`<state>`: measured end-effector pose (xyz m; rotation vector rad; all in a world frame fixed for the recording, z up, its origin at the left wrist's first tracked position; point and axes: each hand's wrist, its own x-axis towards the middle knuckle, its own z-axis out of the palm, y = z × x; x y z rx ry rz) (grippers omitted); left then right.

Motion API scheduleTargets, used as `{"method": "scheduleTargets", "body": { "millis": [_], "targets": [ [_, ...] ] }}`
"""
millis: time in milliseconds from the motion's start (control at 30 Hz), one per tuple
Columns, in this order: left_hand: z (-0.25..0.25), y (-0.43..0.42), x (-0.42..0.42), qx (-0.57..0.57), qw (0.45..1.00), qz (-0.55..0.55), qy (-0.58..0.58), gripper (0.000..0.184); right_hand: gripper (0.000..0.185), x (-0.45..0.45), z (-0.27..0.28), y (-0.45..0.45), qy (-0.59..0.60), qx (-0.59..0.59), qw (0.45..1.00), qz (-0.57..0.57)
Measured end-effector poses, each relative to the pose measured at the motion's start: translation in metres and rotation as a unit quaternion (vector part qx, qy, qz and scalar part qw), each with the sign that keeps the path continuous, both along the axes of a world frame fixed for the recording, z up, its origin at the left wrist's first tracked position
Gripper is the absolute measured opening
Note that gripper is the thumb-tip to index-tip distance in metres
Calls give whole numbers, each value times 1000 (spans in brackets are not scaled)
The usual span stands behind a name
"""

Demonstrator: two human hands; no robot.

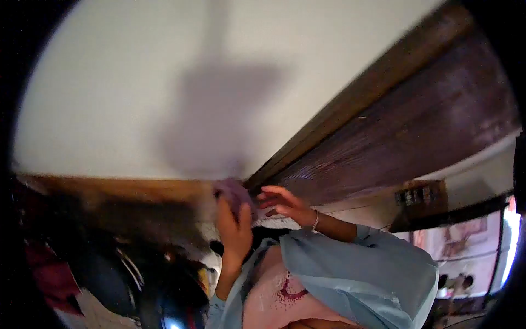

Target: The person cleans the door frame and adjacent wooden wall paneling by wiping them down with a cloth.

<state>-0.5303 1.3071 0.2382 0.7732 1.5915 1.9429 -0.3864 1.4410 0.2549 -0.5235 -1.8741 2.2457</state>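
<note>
purple cloth: we see the purple cloth point(236, 192) bunched at the fingertips of the left hand point(235, 227), right by the lower edge of the white surface point(109, 82); whether it presses on that surface we cannot tell.
left hand: grasping the cloth, which sticks out past the fingers on the far side, with the palm nearer our body.
right hand: the right hand point(285, 205) has its fingers spread and slightly bent, nothing seen in them; the cloth lies just beside its fingertips, though we cannot tell whether they touch.
slipping: we judge the cloth could work loose, since the left fingers seem to hold only part of its folds; it might then drop towards the dark clutter point(120, 268) below.
snagging: a loose fold could catch where the wooden strip point(126, 190) nears the dark panel point(394, 126).
sleeve: the wide blue garment point(356, 274) or the bracelet point(315, 220) might brush the panel if the right arm swings outward.
shadow: the shadow point(219, 109) dims the white surface above the cloth, so we could misjudge its edge.
</note>
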Motion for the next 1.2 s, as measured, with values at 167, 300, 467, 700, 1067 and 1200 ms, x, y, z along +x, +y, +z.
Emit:
{"method": "scheduleTargets", "body": {
  "millis": [167, 300, 467, 700, 1067, 1200],
  "targets": [
    [96, 0, 20, -38, 884, -162, 438, 37, 55, 19, 45, -20, 31, -282, 958, -35],
    [114, 2, 24, 96, 898, -36, 428, 23, 50, 64, 78, 3, 151, -215, 960, -96],
    [126, 23, 25, 129, 946, -15, 297, 18, 53, 65, 215, -3, 275, 332, 855, -287],
    [117, 18, 14, 202, 902, -61, 378, 17, 63, -23, 178, 37, -2, 873, 398, -283],
    [76, 4, -26, 125, 970, -69, 196, 11, 58, -83, 384, 42, 67, 865, 193, -458],
    [72, 8, -27, 101, 976, -107, 160, 11, 50, -75, 314, 49, 109, 895, 264, -344]
  ]
}}
